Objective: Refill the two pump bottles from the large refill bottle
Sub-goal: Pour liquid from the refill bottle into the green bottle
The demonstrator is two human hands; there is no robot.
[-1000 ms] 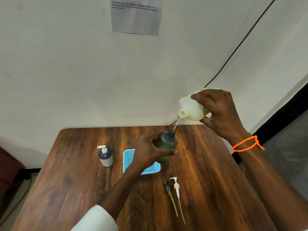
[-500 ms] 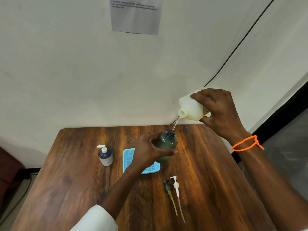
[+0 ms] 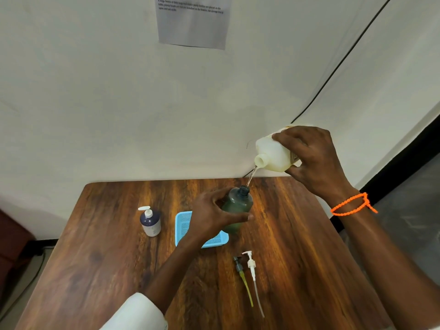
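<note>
A: What are the hands doing?

B: The right hand (image 3: 309, 160), at the right of the frame, grips the large refill bottle (image 3: 273, 155), tipped so its open mouth points down and left. A thin stream (image 3: 251, 177) falls from the mouth into the open neck of the dark green pump bottle (image 3: 238, 206) at the centre.

A: And the other?

B: The left hand (image 3: 212, 215) is wrapped around that green bottle's left side, holding it on the wooden tabletop (image 3: 297, 258), leaning slightly.

A: Where's the second one?

B: The small dark blue pump bottle (image 3: 150, 221) stands upright at centre left, white pump on, well apart from the hands. A blue mesh tray (image 3: 185, 222) lies between the two bottles, partly behind the left wrist.

A: The loose pumps?

B: Below the tray, side by side: a dark pump head (image 3: 239, 266) with a yellowish tube and a white pump head (image 3: 251, 264) with a clear tube.
</note>
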